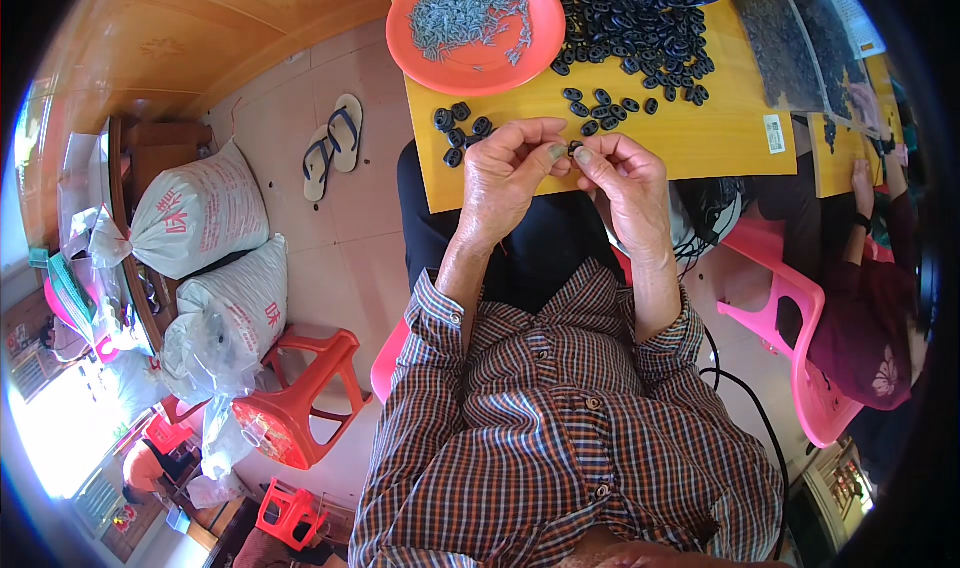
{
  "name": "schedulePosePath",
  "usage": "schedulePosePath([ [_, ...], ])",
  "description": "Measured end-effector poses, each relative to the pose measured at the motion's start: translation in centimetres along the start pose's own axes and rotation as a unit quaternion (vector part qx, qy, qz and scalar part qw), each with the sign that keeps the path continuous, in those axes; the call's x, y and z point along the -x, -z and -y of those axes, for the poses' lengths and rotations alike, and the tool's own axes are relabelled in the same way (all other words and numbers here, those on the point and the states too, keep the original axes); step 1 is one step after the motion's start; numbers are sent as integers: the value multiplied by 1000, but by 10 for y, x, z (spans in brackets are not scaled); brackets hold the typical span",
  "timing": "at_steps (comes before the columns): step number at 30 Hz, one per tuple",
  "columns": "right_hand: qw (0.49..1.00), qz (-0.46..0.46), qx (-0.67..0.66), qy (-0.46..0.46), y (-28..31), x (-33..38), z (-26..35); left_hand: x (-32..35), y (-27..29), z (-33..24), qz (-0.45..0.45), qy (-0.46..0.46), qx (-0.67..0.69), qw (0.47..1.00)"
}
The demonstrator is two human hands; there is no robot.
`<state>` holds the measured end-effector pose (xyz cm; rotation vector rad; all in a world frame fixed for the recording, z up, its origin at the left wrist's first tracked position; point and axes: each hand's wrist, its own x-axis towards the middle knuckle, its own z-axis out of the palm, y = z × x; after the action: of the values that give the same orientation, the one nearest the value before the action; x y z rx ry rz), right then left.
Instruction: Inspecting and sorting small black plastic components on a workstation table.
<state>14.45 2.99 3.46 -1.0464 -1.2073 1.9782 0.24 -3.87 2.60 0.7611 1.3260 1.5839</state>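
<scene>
Together, left hand [508,173] and right hand [622,176] pinch small black ring [575,148] between fingertips, just above near edge of yellow board [720,133]. Black ring pile [640,18] farther back; orange plate [478,60] of grey metal pins [468,8] beside pile.

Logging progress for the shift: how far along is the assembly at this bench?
Done, apparently: a small cluster of black pieces set apart at the board's left. In hand: both the left hand and right hand pinch one small black piece between fingertips. Left: a big pile of black rings and a red plate of grey pins, so most remains.
</scene>
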Motion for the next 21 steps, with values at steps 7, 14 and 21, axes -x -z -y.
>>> schedulePosePath([
  [7,1000,-3,13,10,-2,1,1,1,1,0,-2,1,-11,1000],
  [14,997,-14,65,30,-5,4,4,1,0,1,-9,-8,-18,1000],
  [21,984,-16,161,69,-7,7,4,2,-1,2,-14,-26,-74,997],
])
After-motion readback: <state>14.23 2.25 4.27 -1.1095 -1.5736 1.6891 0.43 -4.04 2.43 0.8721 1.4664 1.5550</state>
